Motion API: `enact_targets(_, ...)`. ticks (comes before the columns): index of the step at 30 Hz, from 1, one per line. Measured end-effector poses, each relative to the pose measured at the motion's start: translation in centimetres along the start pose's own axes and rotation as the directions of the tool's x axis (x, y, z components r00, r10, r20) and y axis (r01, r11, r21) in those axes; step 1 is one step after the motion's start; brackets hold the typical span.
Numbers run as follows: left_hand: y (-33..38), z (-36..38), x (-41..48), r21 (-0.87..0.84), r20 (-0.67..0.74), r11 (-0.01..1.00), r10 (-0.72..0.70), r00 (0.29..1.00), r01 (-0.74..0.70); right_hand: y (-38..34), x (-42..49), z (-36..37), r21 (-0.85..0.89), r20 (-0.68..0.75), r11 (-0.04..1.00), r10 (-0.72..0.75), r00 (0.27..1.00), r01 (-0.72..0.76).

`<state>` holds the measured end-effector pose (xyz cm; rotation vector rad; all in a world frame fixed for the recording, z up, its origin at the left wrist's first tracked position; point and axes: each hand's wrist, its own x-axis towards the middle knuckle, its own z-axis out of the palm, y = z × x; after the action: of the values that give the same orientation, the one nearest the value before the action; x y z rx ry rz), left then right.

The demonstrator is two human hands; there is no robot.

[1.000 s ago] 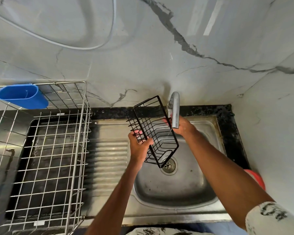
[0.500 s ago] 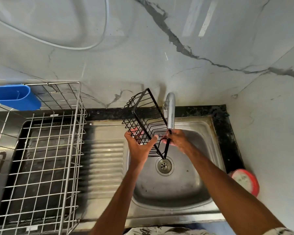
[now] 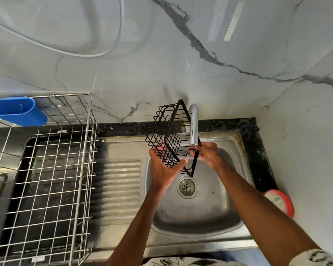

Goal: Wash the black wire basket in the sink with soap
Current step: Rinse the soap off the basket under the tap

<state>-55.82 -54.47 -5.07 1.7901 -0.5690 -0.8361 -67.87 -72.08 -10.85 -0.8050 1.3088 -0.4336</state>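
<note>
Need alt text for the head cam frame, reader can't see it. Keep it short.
A black wire basket is held tilted above a steel sink, beside the tap spout: the left hand grips its mesh side, the right hand its end by the spout. A wire dish rack with a blue holder stands to the left.
</note>
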Motion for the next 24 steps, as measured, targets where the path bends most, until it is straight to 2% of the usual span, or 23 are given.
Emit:
enact_targets(10,-0.8,0.7,-0.4,-0.031,0.054,0.998,-0.052,0.997,0.053,-0.3,0.0,-1.8,-0.056,-0.036,0.998,-0.014,0.999,0.012)
enact_targets(11,-0.7,0.7,-0.3,-0.02,0.05,0.999,-0.049,0.998,0.05,-0.4,-0.1,-1.4,-0.085,-0.063,0.996,-0.038,0.997,0.033)
enact_targets(12,-0.6,0.6,-0.3,-0.01,0.042,0.999,-0.041,0.998,0.042,-0.6,-0.5,-0.7,-0.199,-0.113,0.978,-0.091,0.989,0.067)
enact_targets(13,-0.4,0.5,-0.2,0.005,0.027,0.999,-0.032,0.999,0.031,-0.7,-0.9,0.0,-0.372,-0.172,0.92,-0.195,0.966,0.119)
enact_targets(14,-0.3,0.3,-0.1,0.028,0.014,0.999,-0.02,1.0,0.019,-0.7,-1.5,0.7,-0.543,-0.201,0.818,-0.345,0.917,0.189)
enact_targets(15,-0.2,0.1,-0.1,0.056,0.003,0.998,-0.008,1.0,0.008,-0.5,-2.3,1.2,-0.642,-0.171,0.705,-0.515,0.84,0.302)
enact_targets(17,-0.4,-0.3,0.1,0.111,-0.013,0.994,0.009,1.0,-0.008,0.3,-3.4,1.6,-0.726,-0.025,0.467,-0.752,0.658,0.505)
enact_targets(18,-0.6,-0.6,0.3,0.131,-0.018,0.991,0.018,1.0,-0.016,0.7,-3.6,1.4,-0.752,0.082,0.355,-0.786,0.613,0.555)
enact_targets(19,-0.7,-0.9,0.5,0.144,-0.021,0.989,0.026,0.999,-0.023,1.0,-3.5,1.1,-0.766,0.2,0.285,-0.747,0.634,0.577)
enact_targets(21,-1.0,-1.4,0.8,0.168,-0.025,0.985,0.049,0.999,-0.044,1.3,-3.7,0.5,-0.772,0.444,0.181,-0.534,0.719,0.61)
enact_targets(22,-1.1,-1.6,1.0,0.184,-0.021,0.981,0.068,0.997,-0.062,1.2,-3.6,0.2,-0.762,0.54,0.119,-0.429,0.725,0.637)
enact_targets(24,-0.7,-1.7,1.1,0.194,-0.019,0.975,0.11,0.994,-0.104,1.0,-3.3,-0.1,-0.767,0.629,-0.042,-0.252,0.736,0.641)
